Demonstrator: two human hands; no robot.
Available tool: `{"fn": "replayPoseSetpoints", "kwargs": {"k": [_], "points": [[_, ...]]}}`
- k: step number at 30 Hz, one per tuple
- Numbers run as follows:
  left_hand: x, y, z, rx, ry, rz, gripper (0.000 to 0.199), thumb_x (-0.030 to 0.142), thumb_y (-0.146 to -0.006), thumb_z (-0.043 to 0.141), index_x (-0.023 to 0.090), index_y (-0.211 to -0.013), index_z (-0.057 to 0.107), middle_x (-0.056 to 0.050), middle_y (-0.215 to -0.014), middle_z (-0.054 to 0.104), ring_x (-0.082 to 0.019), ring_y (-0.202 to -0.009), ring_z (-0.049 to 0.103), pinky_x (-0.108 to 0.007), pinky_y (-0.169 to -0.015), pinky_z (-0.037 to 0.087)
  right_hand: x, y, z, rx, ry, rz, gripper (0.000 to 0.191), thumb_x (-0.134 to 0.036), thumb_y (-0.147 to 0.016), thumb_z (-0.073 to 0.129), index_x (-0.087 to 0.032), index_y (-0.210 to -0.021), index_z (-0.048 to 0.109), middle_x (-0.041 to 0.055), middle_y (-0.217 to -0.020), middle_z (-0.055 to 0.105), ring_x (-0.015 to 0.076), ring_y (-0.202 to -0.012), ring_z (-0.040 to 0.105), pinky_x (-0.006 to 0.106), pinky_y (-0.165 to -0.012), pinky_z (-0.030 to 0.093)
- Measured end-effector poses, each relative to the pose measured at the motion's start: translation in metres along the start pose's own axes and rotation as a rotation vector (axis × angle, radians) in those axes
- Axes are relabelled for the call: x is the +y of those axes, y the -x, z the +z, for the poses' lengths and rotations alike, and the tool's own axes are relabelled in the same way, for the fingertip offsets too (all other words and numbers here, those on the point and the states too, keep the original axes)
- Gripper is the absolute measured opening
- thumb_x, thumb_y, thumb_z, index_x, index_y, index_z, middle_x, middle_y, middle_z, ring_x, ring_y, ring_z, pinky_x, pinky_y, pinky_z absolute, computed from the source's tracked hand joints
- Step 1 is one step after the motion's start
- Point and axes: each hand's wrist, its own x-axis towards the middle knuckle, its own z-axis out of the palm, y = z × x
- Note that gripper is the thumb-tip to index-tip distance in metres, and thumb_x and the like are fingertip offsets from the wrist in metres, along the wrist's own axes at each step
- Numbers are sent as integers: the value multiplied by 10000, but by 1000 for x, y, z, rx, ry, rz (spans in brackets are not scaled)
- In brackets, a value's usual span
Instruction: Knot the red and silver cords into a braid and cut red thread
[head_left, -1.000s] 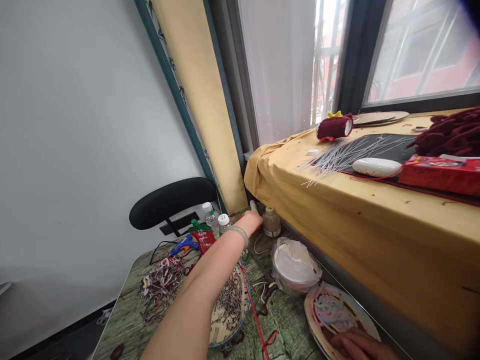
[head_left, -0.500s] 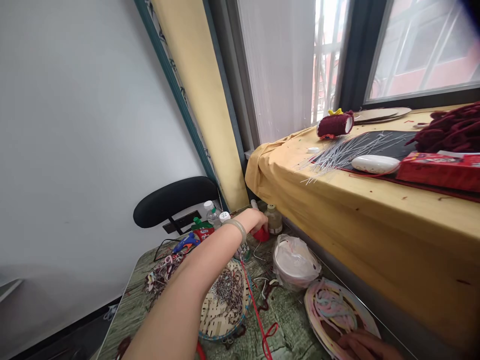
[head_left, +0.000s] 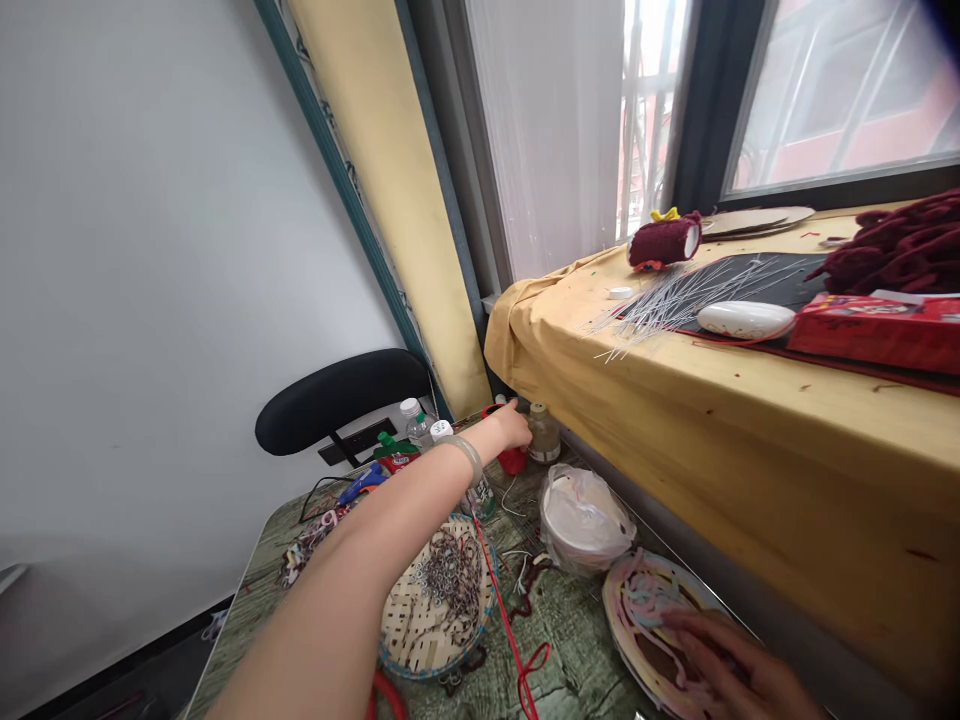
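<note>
My left hand (head_left: 513,428) is stretched far across the table with its fingers bent around a red spool-like thing (head_left: 513,461). A white tip shows above it, and most of its body is covered by the hand. A brown bottle (head_left: 544,437) stands right beside it. At the lower right, my right hand (head_left: 724,650) hangs over a round tray (head_left: 616,622) of pastel yarn (head_left: 651,590), fingers extended and apart. Whether its fingertips touch the yarn, I cannot tell. A red cord (head_left: 504,610) runs down the table below my left forearm.
Under my left arm lies a woven basket (head_left: 405,635) with small metal rings. A bagged round bundle (head_left: 585,520) sits by the yarn tray. Bottles (head_left: 415,425) and a blue glue gun (head_left: 362,484) stand behind my arm. A higher yellow-covered table (head_left: 600,375) borders the right.
My left hand has shifted slightly and turned, and more red shows at its far side. My right hand has moved further in over the yarn, its fingers stretching out.
</note>
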Motion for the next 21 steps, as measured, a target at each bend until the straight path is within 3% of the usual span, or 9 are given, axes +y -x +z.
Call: {"fn": "replayPoseSetpoints", "kwargs": {"k": [2, 5, 9, 12, 14, 17, 21], "points": [[-2, 9, -6, 45, -6, 28, 140, 89, -628, 567, 198, -627, 655, -82, -858, 652, -229, -928, 511, -392, -920, 214, -9, -8, 7, 162, -18, -44, 383, -434, -727, 476, -227, -1043, 541, 80, -1025, 591, 237, -940, 557, 328, -784, 472], [0, 25, -20, 87, 9, 39, 243, 48, -615, 530, 214, -738, 659, -79, -910, 646, -226, -934, 525, -358, -879, 295, -38, -24, 18, 344, -33, -215, 635, -409, -686, 550, -229, -1238, 293, 109, -1211, 428, 259, -1079, 447, 419, -901, 373], [18, 53, -35, 145, 99, 73, 528, 72, -653, 440, 226, -1157, 457, -60, -1130, 557, -183, -990, 519, -271, -797, 395, -76, -50, 30, 340, -4, -356, 848, -354, -645, 611, -218, -1307, 99, 107, -1350, 206, 273, -1224, 229, 464, -1001, 199], [26, 74, -38, 209, 341, 135, 621, 67, -633, 423, 169, -1240, 340, -55, -1238, 468, -154, -1068, 468, -220, -853, 376, -76, -69, 39, 225, 43, -452, 773, -307, -626, 623, -234, -1265, 193, 99, -1318, 262, 266, -1204, 269, 432, -996, 222], [20, 84, -38, 320, 566, 28, 606, 54, -619, 428, 160, -1213, 380, -49, -1213, 494, -157, -1071, 467, -227, -890, 355, -66, -77, 44, 147, 52, -487, 628, -260, -644, 590, -229, -1194, 288, 97, -1259, 339, 250, -1155, 347, 403, -964, 283], [-4, 89, -42, 500, 793, -259, 515, 43, -642, 419, 125, -1150, 445, -66, -1113, 568, -150, -1012, 510, -227, -872, 374, -52, -82, 47, 136, 50, -477, 551, -196, -636, 554, -196, -1134, 318, 114, -1205, 389, 235, -1109, 401, 374, -934, 322], [-30, 74, -52, 567, 865, -459, 349, 82, -699, 446, 102, -1040, 520, -92, -1013, 609, -163, -928, 553, -240, -800, 418, -49, -82, 48, 100, 9, -373, 563, -223, -653, 526, -177, -1156, 277, 133, -1181, 435, 225, -1051, 465, 350, -880, 374]]}}
